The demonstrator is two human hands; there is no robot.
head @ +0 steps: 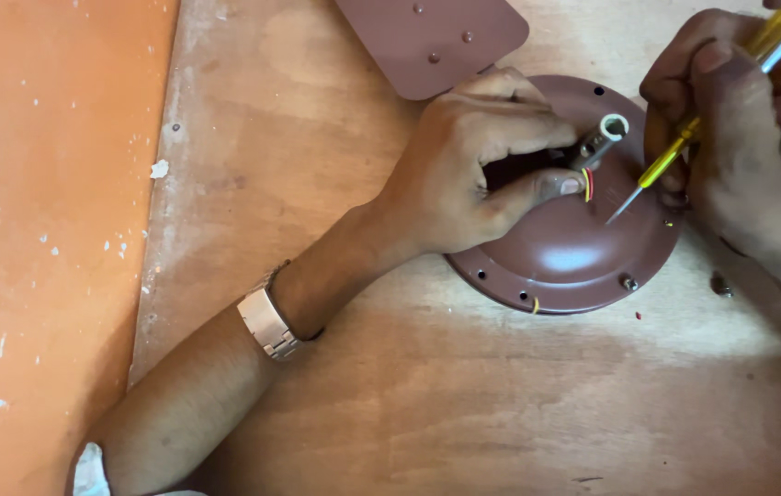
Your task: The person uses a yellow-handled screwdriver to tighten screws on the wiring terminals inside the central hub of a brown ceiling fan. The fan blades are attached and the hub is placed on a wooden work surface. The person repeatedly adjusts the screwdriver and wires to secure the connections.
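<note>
Plywood bench (464,404) bears brown motor housing (574,253), blade (432,37) beside it

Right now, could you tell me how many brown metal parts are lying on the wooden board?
2: a round motor housing under both hands, and a flat blade at the top edge. Others may lie outside the picture.

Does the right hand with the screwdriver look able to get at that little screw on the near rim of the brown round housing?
Probably yes. The right hand holds the yellow screwdriver just above the brown housing, and the rim screw lies bare, nothing over it. The left hand grips the metal shaft farther up, clear of that edge.
</note>
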